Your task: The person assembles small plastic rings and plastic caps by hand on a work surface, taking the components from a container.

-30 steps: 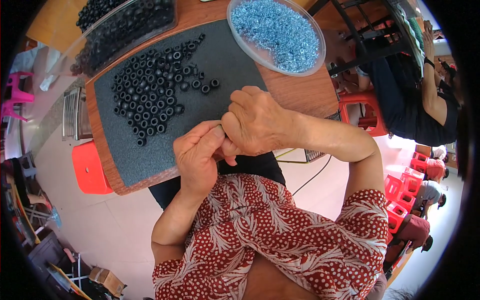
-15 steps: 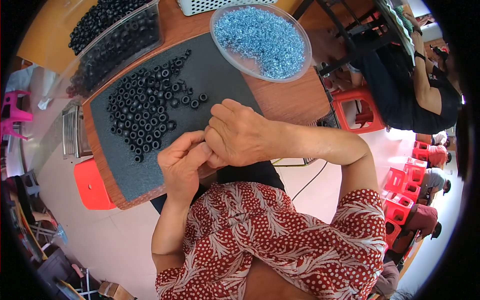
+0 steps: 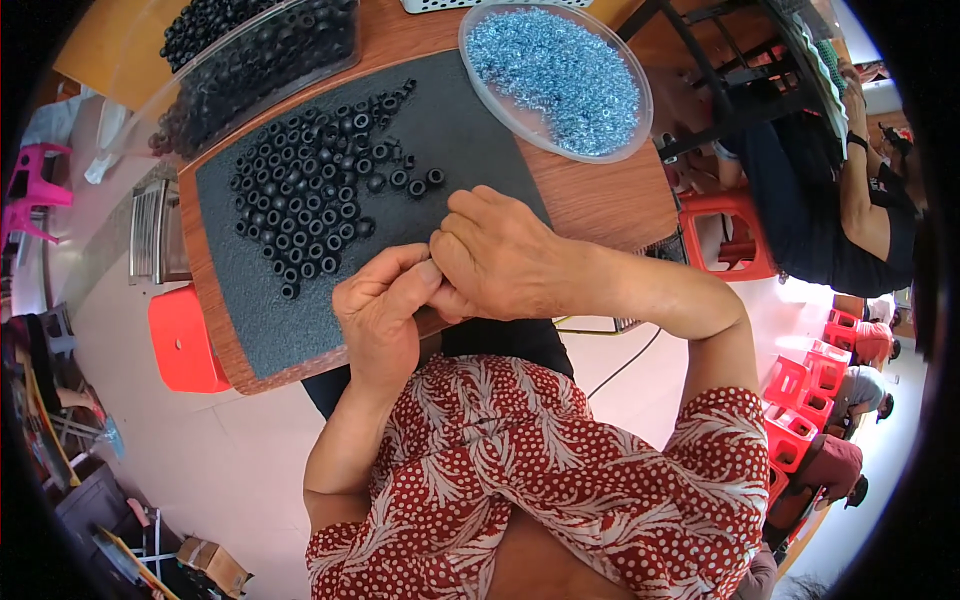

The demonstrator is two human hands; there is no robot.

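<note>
My left hand (image 3: pixel 385 305) and my right hand (image 3: pixel 495 258) meet in front of my body, over the near edge of the table. Both are closed, fingertips pinched together. Whatever they pinch is hidden by the fingers or too small to name. Beyond them a dark grey mat (image 3: pixel 270 335) covers much of the tabletop. Many small black ring-shaped pieces (image 3: pixel 305 200) lie spread on it, most with the hole facing up. A few stray black rings (image 3: pixel 417 187) sit nearest my right hand.
A clear plastic box (image 3: pixel 270 75) full of black pieces stands at the far left. A round clear tray (image 3: pixel 645 120) of pale blue glittery bits rests at the far right of the wooden table (image 3: pixel 615 205). Red stools (image 3: pixel 188 340) flank the table. A person in dark clothes (image 3: pixel 800 190) sits at right.
The table and everything on it have shifted slightly right and up in the view. My hands stay pinched together, a little further right.
</note>
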